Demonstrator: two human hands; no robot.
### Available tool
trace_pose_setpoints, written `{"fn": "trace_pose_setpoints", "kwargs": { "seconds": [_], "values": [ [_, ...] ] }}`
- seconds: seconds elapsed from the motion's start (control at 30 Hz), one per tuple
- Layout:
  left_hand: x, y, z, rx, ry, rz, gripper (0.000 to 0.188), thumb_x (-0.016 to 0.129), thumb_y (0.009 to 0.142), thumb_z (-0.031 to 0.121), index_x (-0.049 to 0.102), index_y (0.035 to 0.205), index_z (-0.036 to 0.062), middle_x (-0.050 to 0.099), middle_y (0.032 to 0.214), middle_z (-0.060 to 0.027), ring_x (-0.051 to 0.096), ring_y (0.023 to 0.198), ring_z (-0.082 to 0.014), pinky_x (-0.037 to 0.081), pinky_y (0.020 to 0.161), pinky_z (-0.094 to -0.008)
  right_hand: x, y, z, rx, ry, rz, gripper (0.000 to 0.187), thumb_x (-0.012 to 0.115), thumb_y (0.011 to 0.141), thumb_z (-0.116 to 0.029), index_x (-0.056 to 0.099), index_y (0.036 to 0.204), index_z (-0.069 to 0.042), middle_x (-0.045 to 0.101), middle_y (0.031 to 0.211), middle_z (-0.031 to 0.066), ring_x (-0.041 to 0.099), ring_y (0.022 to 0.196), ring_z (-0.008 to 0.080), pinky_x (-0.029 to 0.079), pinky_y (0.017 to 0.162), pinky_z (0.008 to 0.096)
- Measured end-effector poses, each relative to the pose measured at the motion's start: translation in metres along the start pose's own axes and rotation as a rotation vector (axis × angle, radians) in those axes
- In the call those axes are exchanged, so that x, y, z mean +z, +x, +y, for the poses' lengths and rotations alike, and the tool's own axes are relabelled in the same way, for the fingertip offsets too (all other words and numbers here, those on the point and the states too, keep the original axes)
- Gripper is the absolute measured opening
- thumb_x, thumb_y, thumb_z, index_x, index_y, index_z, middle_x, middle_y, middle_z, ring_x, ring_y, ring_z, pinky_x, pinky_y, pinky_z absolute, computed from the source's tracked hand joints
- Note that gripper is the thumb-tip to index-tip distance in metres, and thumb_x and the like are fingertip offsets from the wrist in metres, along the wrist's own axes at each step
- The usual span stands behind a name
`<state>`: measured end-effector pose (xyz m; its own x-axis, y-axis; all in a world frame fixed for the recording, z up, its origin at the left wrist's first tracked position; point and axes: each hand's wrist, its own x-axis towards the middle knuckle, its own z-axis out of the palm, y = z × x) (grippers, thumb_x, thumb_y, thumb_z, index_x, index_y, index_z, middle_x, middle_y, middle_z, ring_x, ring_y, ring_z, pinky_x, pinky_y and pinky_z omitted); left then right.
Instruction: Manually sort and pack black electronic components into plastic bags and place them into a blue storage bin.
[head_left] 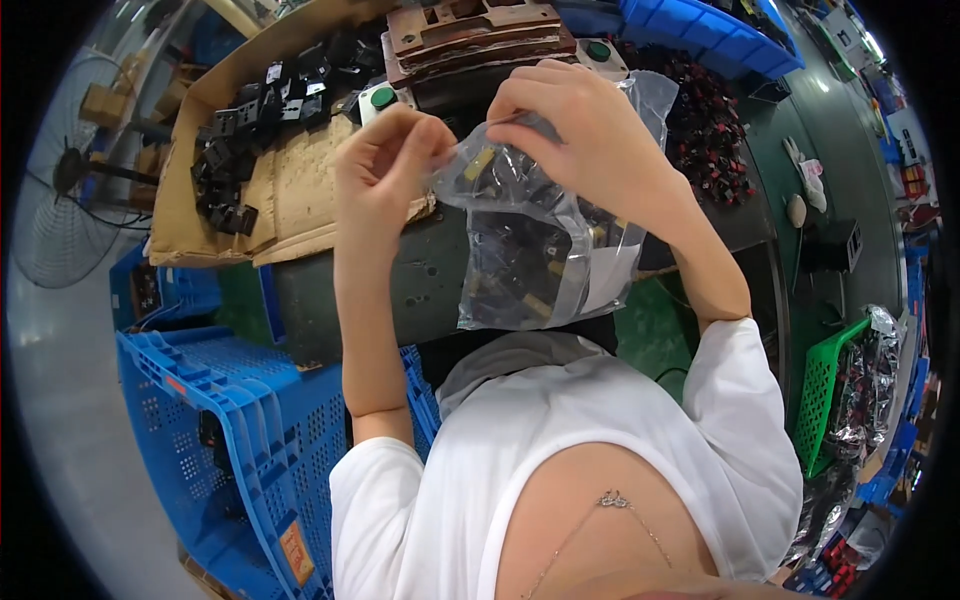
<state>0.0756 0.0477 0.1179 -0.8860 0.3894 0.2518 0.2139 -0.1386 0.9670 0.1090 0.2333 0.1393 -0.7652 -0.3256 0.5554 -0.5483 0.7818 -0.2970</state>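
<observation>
A clear plastic bag (520,265) hangs in front of me, over the near edge of the dark bench. Through its film I see dark parts with brass-coloured pieces, and a whitish patch on its right side. With thumb and fingers pressed together, my left hand (392,155) pinches the upper left corner of the bag. My right hand (580,125) grips the bag's upper edge with bent fingers and covers part of the opening. Whether the mouth is parted cannot be made out.
A cardboard tray (300,195) with black parts lies at the left, beside a fixture (475,35) with two green buttons. Dark red parts (705,130) are heaped at the right under a blue bin (710,35). Blue crates (220,375) stand lower left, a green basket (820,400) far right.
</observation>
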Motion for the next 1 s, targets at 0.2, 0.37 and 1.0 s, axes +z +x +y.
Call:
{"fn": "trace_pose_setpoints", "kwargs": {
  "seconds": [0.2, 0.37, 1.0],
  "values": [
    [-0.006, -0.003, -0.013, -0.015, -0.023, -0.166, 0.019, 0.059, 0.083, 0.007, 0.057, 0.099, -0.0018, 0.061, 0.089, -0.0029, 0.056, 0.086, -0.0091, 0.042, 0.077, -0.0208, 0.007, 0.002, 0.009, 0.015, 0.171, 0.036, 0.014, 0.062, 0.076, -0.015, 0.057, 0.077, -0.001, 0.057, 0.071, 0.0089, 0.055, 0.069, 0.0250, 0.042, 0.061, 0.0317],
    [0.005, 0.003, -0.024, 0.071, 0.007, -0.111, 0.018, 0.052, 0.089, 0.012, 0.060, 0.091, -0.0044, 0.063, 0.085, -0.0043, 0.056, 0.082, -0.0084, 0.043, 0.075, -0.0205, 0.008, 0.003, 0.012, 0.024, 0.179, 0.017, 0.015, 0.060, 0.077, -0.015, 0.057, 0.077, 0.000, 0.056, 0.070, 0.0091, 0.054, 0.068, 0.0253, 0.041, 0.062, 0.0316],
    [0.015, 0.043, -0.065, 0.351, 0.405, 0.097, 0.015, 0.053, 0.085, 0.008, 0.054, 0.074, -0.0024, 0.042, 0.053, -0.0026, 0.036, 0.051, -0.0059, 0.030, 0.046, -0.0221, 0.033, 0.023, 0.044, 0.007, 0.114, -0.288, 0.021, 0.050, 0.085, -0.020, 0.058, 0.085, 0.000, 0.058, 0.071, 0.0134, 0.054, 0.062, 0.0259, 0.044, 0.060, 0.0322]
  ]
}}
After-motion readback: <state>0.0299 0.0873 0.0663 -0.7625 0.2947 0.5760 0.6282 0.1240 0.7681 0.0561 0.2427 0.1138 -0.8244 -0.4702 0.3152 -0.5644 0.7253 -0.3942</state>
